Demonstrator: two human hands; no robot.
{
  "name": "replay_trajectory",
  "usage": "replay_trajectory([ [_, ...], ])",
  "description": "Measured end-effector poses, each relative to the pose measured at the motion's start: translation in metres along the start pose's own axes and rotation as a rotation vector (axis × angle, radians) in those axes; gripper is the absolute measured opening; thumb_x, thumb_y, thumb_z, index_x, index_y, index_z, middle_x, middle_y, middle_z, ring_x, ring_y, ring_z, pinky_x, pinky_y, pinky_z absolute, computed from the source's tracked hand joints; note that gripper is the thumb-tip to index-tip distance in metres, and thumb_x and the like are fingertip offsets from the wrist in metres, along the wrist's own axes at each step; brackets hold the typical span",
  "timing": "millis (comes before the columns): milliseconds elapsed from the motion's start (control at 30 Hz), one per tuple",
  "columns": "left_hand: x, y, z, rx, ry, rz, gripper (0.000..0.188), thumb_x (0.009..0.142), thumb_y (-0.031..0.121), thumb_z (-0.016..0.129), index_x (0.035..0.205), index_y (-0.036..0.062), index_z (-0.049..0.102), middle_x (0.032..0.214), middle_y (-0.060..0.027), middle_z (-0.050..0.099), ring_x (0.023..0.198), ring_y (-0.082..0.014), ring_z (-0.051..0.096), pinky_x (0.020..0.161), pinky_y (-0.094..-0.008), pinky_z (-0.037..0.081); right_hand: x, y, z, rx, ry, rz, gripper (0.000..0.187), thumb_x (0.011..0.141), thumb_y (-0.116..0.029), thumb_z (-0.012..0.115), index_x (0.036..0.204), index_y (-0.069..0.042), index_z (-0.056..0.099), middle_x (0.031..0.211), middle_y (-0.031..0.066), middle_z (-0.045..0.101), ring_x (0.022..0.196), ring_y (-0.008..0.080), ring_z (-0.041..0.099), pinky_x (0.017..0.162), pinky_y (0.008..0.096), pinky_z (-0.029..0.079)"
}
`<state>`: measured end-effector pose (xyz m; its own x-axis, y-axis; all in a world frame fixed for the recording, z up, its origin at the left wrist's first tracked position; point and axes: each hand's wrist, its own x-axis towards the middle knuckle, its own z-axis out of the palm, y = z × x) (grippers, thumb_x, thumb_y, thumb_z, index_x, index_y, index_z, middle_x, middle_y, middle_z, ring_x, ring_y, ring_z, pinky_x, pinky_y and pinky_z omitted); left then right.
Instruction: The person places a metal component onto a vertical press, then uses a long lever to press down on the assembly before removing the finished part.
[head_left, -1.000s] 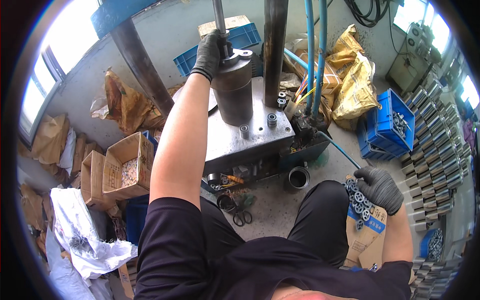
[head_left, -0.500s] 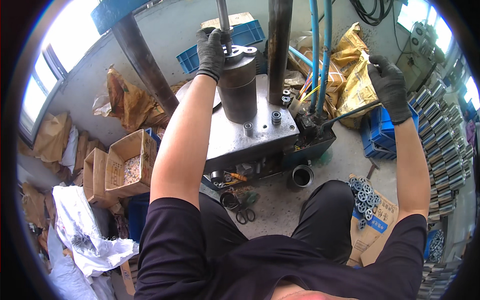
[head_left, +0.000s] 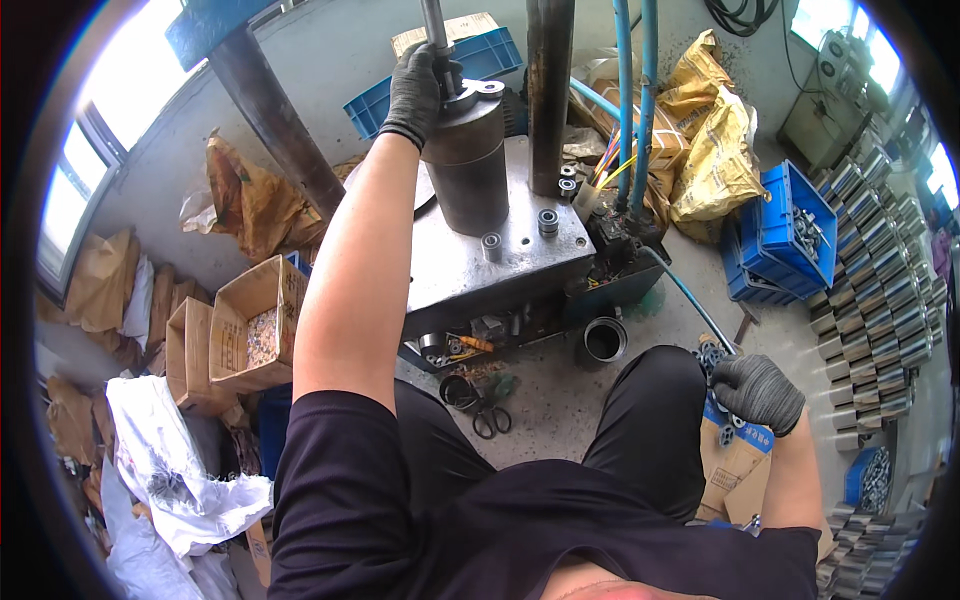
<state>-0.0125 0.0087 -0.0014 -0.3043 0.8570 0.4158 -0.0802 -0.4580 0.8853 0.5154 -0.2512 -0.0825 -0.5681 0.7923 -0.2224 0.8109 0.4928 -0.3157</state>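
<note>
My left hand [head_left: 412, 92], in a dark knit glove, is closed around the lower end of an upright metal rod [head_left: 434, 22], just above a dark steel cylinder [head_left: 468, 180]. A flat bright metal piece with a round eye [head_left: 487, 89] lies on the cylinder's top, beside my fingers. The cylinder stands upright on a thick steel plate [head_left: 440, 275]. My right hand [head_left: 760, 390], gloved alike, is closed on the end of a long thin lever [head_left: 690, 294], which slopes down from a dark pump-like unit [head_left: 620, 228]. What my left fingertips touch is partly hidden.
Small bearing-like parts [head_left: 548, 222] stand on the plate. A dark ring-shaped sleeve [head_left: 604, 342] and scissors [head_left: 490, 422] lie on the floor. Blue crates [head_left: 780, 240] and stacked metal tubes [head_left: 870, 290] are at right; cardboard boxes [head_left: 255, 335] at left. Two posts [head_left: 548, 100] flank the cylinder.
My right hand has swung the lever down and toward me, from beside the yellow sacks to near my knee. My left hand stays at the rod; the view has shifted slightly.
</note>
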Motion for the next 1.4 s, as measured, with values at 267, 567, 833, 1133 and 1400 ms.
replay_trajectory([
  [267,0.002,0.0,-0.001,-0.009,0.01,-0.057,0.034,0.106,0.034,0.052,0.116,0.0035,0.063,0.084,-0.01,0.071,0.07,-0.0179,0.066,0.067,-0.032,0.055,0.01,-0.013,-0.032,0.05,0.104,0.079,0.026,0.088,-0.023,0.066,0.102,-0.003,0.076,0.093,0.0202,0.074,0.089,0.0395,0.072,0.082,0.0465,0.058],
  [567,0.0,-0.005,-0.002,0.006,0.012,0.034,0.035,0.104,0.032,0.058,0.123,0.004,0.064,0.096,-0.0103,0.072,0.088,-0.0188,0.069,0.077,-0.0346,0.058,0.005,-0.012,-0.021,0.061,0.203,0.095,0.025,0.09,-0.021,0.067,0.103,-0.003,0.076,0.095,0.0209,0.074,0.089,0.0396,0.072,0.082,0.0464,0.058],
  [833,0.003,-0.006,-0.004,0.065,-0.016,0.019,0.033,0.102,0.028,0.061,0.123,0.0035,0.067,0.102,-0.0094,0.072,0.095,-0.0195,0.07,0.084,-0.0345,0.056,0.005,-0.008,-0.012,-0.038,0.161,0.08,0.021,0.09,-0.024,0.066,0.094,-0.005,0.074,0.082,0.022,0.07,0.081,0.0422,0.07,0.076,0.0512,0.056],
  [1133,0.003,-0.005,-0.004,0.138,-0.031,-0.069,0.036,0.102,0.033,0.065,0.119,0.0017,0.069,0.097,-0.0081,0.072,0.087,-0.0147,0.066,0.075,-0.0291,0.053,0.015,-0.006,-0.035,0.005,0.17,0.051,0.024,0.089,-0.025,0.067,0.098,-0.004,0.076,0.082,0.0222,0.07,0.08,0.0422,0.07,0.076,0.0491,0.057],
  [1400,0.007,-0.012,-0.006,0.122,-0.035,-0.04,0.037,0.103,0.036,0.065,0.116,0.0022,0.07,0.091,-0.0068,0.072,0.078,-0.013,0.065,0.07,-0.028,0.052,0.012,-0.005,-0.033,-0.024,0.121,0.057,0.028,0.089,-0.022,0.068,0.108,-0.003,0.077,0.091,0.0209,0.074,0.089,0.0394,0.072,0.086,0.0458,0.057],
])
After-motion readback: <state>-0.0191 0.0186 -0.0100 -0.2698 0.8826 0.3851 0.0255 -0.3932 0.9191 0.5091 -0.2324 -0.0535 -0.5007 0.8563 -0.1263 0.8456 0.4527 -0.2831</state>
